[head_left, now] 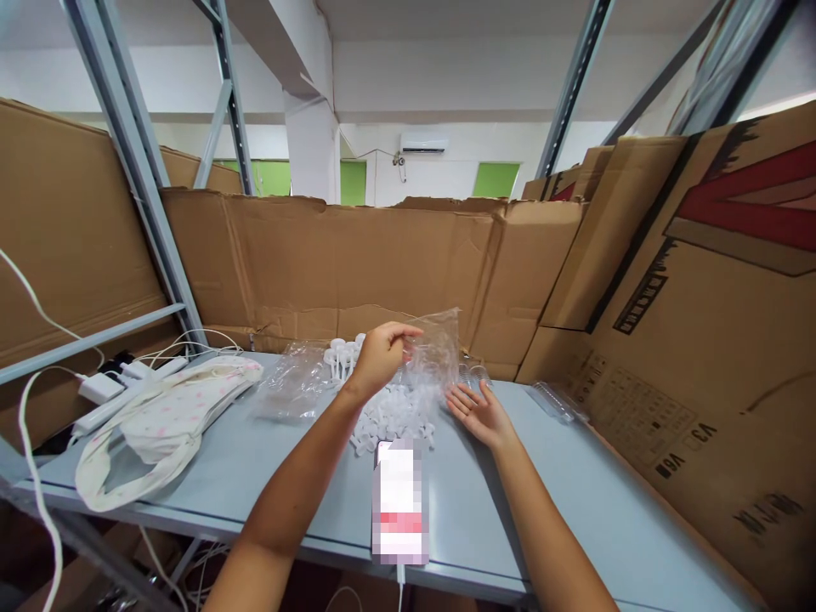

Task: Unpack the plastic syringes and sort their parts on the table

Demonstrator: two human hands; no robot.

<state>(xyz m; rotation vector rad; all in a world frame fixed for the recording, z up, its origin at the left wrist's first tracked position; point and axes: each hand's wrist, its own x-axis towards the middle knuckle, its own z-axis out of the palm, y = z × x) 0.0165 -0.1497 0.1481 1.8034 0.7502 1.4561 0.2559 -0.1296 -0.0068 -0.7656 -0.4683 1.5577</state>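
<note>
Pinched in my left hand (384, 357) is the upper edge of a clear plastic bag (439, 344), raised above the table. My right hand (479, 411) is beside the bag's lower right side, palm up with its fingers stretched out; nothing lies in it. Below the bag spreads a pile of small white plastic pieces (388, 416), too small to name exactly. White pieces with round heads and thin stems (341, 357) lie behind my left wrist. Another clear plastic bag (293, 387) rests flat to the left. Clear round plastic items (475, 372) sit behind my right fingers, partly hidden.
A phone (400, 501) with a cable lies at the table's front edge. On the left are a white spotted cloth bag (184, 408) and a power strip (131, 395) with cables. Cardboard walls (370, 255) enclose the back and sides. A clear plastic packet (553, 402) lies right.
</note>
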